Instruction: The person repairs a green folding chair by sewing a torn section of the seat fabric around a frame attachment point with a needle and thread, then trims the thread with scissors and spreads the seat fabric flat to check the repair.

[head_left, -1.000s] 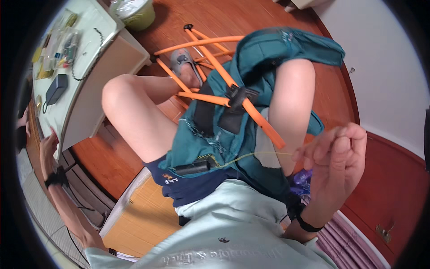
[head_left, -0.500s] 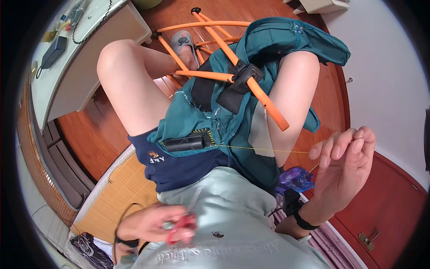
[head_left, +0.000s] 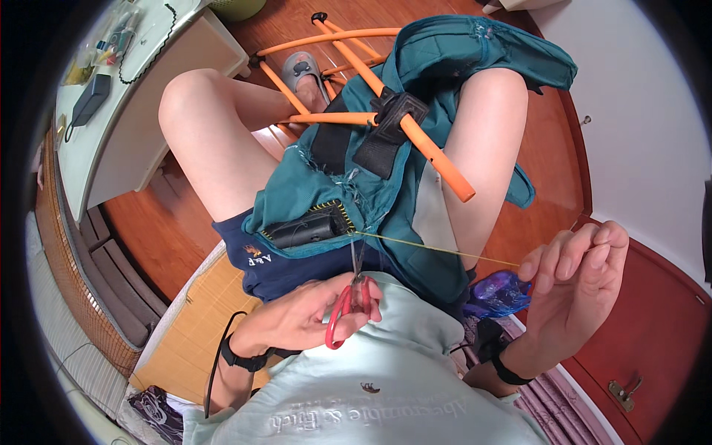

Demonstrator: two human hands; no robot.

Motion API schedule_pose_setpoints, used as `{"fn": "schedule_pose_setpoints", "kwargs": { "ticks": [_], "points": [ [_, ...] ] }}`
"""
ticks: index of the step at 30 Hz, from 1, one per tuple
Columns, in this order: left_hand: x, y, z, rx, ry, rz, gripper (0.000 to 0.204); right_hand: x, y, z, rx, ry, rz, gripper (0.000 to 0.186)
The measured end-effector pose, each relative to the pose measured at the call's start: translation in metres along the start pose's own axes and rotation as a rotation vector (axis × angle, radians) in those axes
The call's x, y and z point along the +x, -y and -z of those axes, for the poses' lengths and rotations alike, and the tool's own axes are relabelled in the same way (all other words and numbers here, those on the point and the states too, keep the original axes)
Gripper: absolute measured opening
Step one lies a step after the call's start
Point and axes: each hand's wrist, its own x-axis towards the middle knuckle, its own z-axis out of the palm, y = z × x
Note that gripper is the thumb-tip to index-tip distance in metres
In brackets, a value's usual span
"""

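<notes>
My left hand grips red-handled scissors, whose blades point up at the edge of a teal fabric piece across my lap. By the blade tips, a black tube or sleeve sits within an area edged with yellow stitching. A yellow thread runs taut from there to my right hand, raised at the right with its fingertips pinched together on it. An orange tubular frame with black joints and straps lies over the fabric and between my bare legs.
A white desk with small items stands at the left. A green basket is at the back. A red cabinet and white wall flank the right. A purple plastic bag lies by my right thigh. Yellow matting is at lower left.
My left hand has come from the far-left desk edge to my lap with the scissors and moved their blades up to the stitching. My right hand has shifted slightly right, the thread now straighter.
</notes>
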Motion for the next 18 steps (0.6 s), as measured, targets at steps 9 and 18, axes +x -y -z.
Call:
{"fn": "schedule_pose_setpoints", "kwargs": {
  "ticks": [9, 18],
  "points": [
    [0.015, -0.007, 0.001, 0.002, 0.019, 0.030, 0.038, -0.001, 0.001, 0.003, -0.001, 0.040, 0.006, 0.014],
    [0.012, -0.003, 0.001, 0.059, -0.017, -0.036, 0.042, -0.002, 0.007, 0.002, -0.011, 0.054, 0.007, 0.015]
  ]
}}
